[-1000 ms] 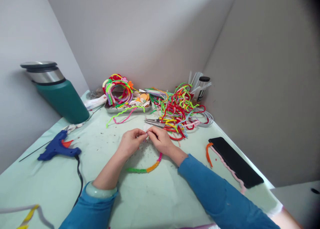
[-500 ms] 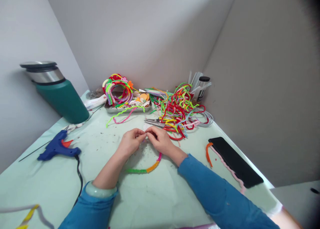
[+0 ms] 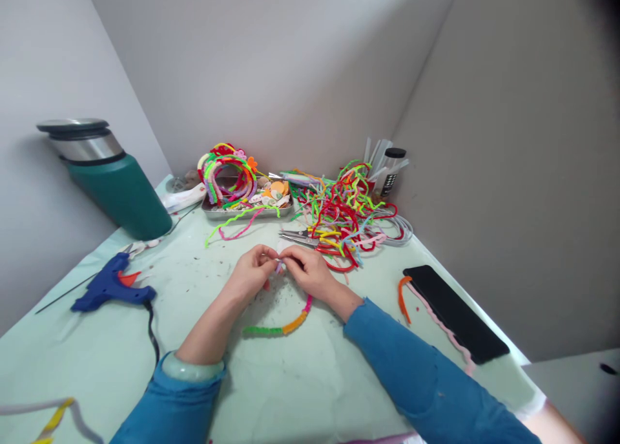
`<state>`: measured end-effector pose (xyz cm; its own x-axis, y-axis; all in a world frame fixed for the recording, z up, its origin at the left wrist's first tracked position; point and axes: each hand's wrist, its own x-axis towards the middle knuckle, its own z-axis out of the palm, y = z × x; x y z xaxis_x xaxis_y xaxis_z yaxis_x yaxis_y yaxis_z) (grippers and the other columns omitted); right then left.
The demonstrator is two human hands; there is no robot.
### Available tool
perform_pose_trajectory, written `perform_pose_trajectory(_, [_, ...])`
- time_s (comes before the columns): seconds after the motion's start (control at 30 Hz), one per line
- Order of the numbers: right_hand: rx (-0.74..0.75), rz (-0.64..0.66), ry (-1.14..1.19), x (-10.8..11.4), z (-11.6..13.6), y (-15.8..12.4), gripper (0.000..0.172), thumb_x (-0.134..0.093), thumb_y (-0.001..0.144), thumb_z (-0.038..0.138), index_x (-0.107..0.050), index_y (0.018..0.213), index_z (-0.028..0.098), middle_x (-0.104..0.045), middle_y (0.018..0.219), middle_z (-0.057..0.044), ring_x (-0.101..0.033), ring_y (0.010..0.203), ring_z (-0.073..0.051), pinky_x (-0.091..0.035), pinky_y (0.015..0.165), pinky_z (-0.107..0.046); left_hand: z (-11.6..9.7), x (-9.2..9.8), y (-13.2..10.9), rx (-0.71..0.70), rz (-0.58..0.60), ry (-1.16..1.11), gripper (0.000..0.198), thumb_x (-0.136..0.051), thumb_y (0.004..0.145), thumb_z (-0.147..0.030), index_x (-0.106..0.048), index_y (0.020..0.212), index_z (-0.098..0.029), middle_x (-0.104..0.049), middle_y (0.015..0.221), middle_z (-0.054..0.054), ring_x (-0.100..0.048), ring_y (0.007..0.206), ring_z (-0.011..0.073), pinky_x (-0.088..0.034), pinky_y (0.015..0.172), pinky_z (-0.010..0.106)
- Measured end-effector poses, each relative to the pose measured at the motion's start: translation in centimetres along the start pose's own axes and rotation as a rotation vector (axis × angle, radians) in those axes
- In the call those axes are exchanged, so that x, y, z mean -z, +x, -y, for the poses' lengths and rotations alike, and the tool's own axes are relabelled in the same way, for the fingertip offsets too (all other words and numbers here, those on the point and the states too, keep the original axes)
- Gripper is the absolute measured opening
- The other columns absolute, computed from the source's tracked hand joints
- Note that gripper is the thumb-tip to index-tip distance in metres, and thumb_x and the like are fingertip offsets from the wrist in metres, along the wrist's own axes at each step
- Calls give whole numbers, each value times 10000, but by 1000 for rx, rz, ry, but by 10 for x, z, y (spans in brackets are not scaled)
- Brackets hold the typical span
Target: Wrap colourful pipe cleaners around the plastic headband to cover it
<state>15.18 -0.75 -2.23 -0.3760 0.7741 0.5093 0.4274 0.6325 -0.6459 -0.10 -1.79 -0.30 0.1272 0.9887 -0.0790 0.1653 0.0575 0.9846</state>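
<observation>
Fingertips of my left hand and my right hand meet over the middle of the table, both closed in a pinch. Between them shows a small bit of purple pipe cleaner, partly covered by the fingers. From under my right hand curves a band wrapped in pipe cleaner, pink, then orange, then green at its free end, which lies near the tabletop. Just beyond the fingers are scissors with yellow and red-orange handles. How the band runs under my right hand is hidden.
A metal tray holds small pieces and finished colourful bands. Tangled pipe cleaners lie to its right. At left are a blue glue gun and green bottle; at right, a black phone.
My left fingers have shifted slightly left and opened a small gap from the right fingertips. More of the purple pipe cleaner shows between them. The band has barely moved.
</observation>
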Motion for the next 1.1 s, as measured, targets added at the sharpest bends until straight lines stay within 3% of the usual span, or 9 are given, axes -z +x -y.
perform_pose_trajectory(0.27, [-39,-8,-12,0,0,1,176,-409,847,188,-579,890,178,-605,799,-19,-531,716,-123,-389,678,-226,-1,1,-1,-79,64,94,252,-590,631,-313,-521,830,-174,-579,822,-10,-430,484,54,-366,405,181])
perform_pose_trajectory(0.67, [-41,3,-21,0,1,1,164,-408,849,175,-568,888,179,-590,762,-6,-511,674,-114,-367,632,-213,3,1,-1,-156,-13,190,269,-549,697,-414,-547,810,-169,-592,705,-9,-432,474,67,-342,419,173])
perform_pose_trajectory(1.1, [-37,84,8,4,7,-1,113,-481,805,181,-593,813,170,-596,735,-4,-495,639,-107,-360,601,-209,0,3,-1,-89,-38,221,352,-512,701,-509,-553,774,-166,-631,597,-2,-430,388,78,-318,404,196])
